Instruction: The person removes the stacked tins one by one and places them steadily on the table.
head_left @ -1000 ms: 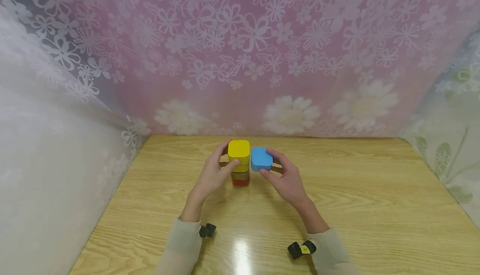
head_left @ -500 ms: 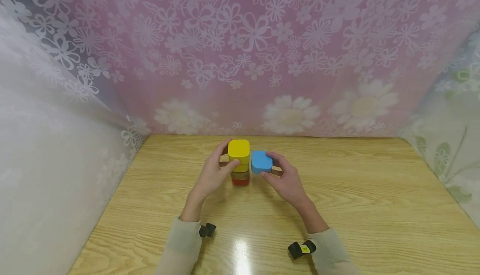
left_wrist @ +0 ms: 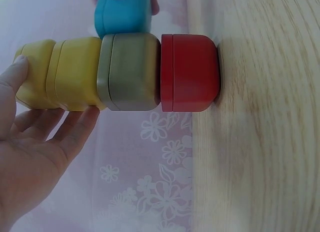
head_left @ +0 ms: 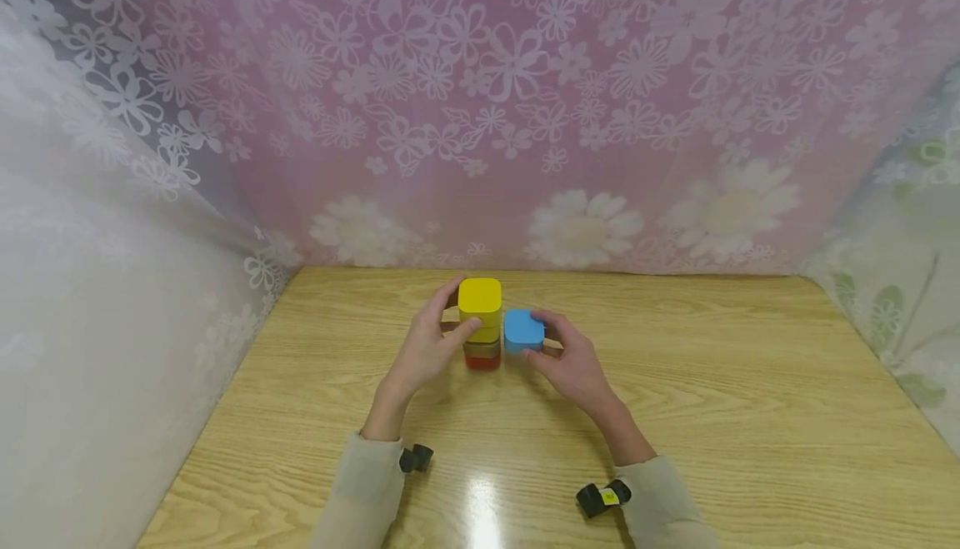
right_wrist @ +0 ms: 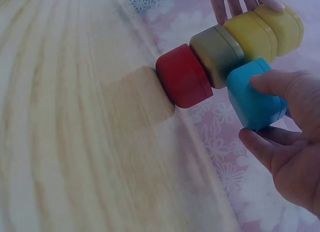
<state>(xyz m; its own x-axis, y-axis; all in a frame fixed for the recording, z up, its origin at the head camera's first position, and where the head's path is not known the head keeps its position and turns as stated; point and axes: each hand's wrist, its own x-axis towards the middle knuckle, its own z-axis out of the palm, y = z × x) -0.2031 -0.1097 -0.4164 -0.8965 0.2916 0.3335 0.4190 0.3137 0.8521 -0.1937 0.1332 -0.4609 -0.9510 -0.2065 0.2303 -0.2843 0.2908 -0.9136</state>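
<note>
From above, the head view faces forward and down; both wrist views, much nearer, share the stack [left_wrist: 117,72].

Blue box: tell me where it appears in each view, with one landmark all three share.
Head: blue box just below centre, slightly right, in the right hand.
Left wrist: at the top edge, left of centre.
Right wrist: right of centre, about mid-height.
Shared landmark: the red box, bottom of the stack.
</note>
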